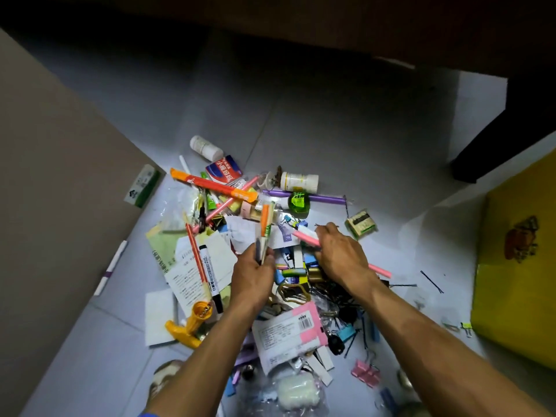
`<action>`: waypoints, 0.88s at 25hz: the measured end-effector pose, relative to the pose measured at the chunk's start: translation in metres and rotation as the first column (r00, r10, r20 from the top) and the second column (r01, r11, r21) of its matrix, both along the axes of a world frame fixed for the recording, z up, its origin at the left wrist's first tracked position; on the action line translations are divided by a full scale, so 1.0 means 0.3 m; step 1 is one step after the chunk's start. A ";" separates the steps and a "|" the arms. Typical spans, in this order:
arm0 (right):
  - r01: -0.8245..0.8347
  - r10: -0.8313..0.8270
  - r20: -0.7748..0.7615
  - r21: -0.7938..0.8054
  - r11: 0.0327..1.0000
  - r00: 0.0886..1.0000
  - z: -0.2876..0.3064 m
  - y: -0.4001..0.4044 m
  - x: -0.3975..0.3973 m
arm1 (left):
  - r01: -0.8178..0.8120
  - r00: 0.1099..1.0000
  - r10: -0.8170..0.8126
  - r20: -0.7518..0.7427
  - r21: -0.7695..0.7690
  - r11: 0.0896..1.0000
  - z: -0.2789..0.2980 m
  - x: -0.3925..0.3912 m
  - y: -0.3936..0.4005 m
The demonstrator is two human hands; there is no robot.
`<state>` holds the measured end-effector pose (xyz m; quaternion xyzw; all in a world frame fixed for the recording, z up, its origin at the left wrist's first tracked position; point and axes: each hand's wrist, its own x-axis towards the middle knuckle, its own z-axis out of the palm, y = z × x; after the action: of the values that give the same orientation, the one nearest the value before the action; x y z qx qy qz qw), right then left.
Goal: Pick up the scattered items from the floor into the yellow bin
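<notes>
Head view: left hand (254,273) grips upright pens (264,233); right hand (341,255) holds a pink pen (305,237) lying slantwise; its label is unreadable.

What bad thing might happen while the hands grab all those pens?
The left hand grips a loose bundle of pens; one might slip out on the way to the yellow bin, which sits off to the right. The right hand holds a pink pen over the pile, and thin hairpins could get missed.
</notes>
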<state>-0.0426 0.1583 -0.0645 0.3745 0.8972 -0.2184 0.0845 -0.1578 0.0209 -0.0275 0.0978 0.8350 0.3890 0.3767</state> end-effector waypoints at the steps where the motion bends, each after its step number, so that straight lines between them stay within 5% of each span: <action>1: -0.035 0.035 0.012 0.019 0.999 0.999 -0.001 -0.002 -0.009 | 0.014 1.000 -0.014 -0.009 -0.013 1.000 -0.009 0.000 -0.011; 6: -0.122 0.115 0.171 0.032 0.992 0.979 0.003 -0.048 0.016 | 0.018 0.998 -0.014 0.059 -0.059 0.998 -0.012 0.062 -0.048; 9: 0.239 -0.250 -0.006 -0.265 0.934 0.968 0.029 -0.041 0.062 | -0.062 0.986 0.064 0.155 -0.018 0.998 0.012 0.061 -0.029; 12: 0.352 -0.566 -0.134 -0.662 0.662 0.813 0.070 -0.005 0.057 | -0.172 0.952 0.157 0.261 0.034 0.985 0.034 0.060 -0.006; 17: 0.309 -0.341 -0.165 -0.192 0.932 0.926 0.088 0.188 -0.040 | -0.201 0.935 0.176 0.308 0.051 0.978 0.061 0.091 0.025; 22: 0.243 -0.244 0.011 0.054 0.968 0.970 0.014 0.242 -0.135 | -0.218 0.937 0.188 0.293 0.074 0.973 0.059 -0.001 0.050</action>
<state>-0.0832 0.2309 -0.0604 0.4858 0.8490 -0.2004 0.0554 -0.1582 0.0360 -0.0097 -0.0260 0.7561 0.4793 0.4448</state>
